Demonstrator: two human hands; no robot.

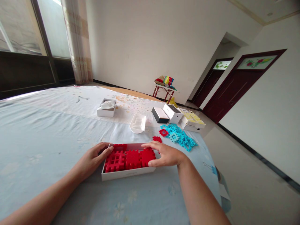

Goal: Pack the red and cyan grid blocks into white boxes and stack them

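On the cloth-covered tabletop [70, 134], a shallow white cardboard box [128, 173] sits close in front of the person, its long side facing them. Take that box as the centre of a clock, with twelve pointing away from the person.

The left hand [96, 156] is partly closed at the box's ten o'clock corner, thumb over the rim and fingers outside, holding the box there. The right hand [165, 154] is at the three o'clock end, thumb and fingers apart in a wide C over the rightmost red tile [147, 156], fingertips towards twelve and thumb nearer the person; whether it grips that tile or merely touches it, I cannot tell.

Inside the box, beside that tile, lie a solid red interlocking tile [133, 159] and a windowed red tile [116, 160], with more red plastic along the twelve o'clock wall.

Between one and two o'clock, just outside the box, lies a loose red notched piece [157, 138]. At two o'clock is a heap of blue interlocking pieces [180, 137], with a red gear-shaped piece [163, 132] at its edge. A white moulded tray [138, 123] lies at twelve, and a smaller white box [105, 112] with a white insert [108, 104] at eleven. A black-and-white box [160, 115] is at one o'clock; beside it, towards two, are a white phone-style box [172, 113] with a dark top and a yellow-and-white carton [191, 119].

Beyond the tabletop, towards one, colourful packages [167, 80] rest on a small stand [167, 88].
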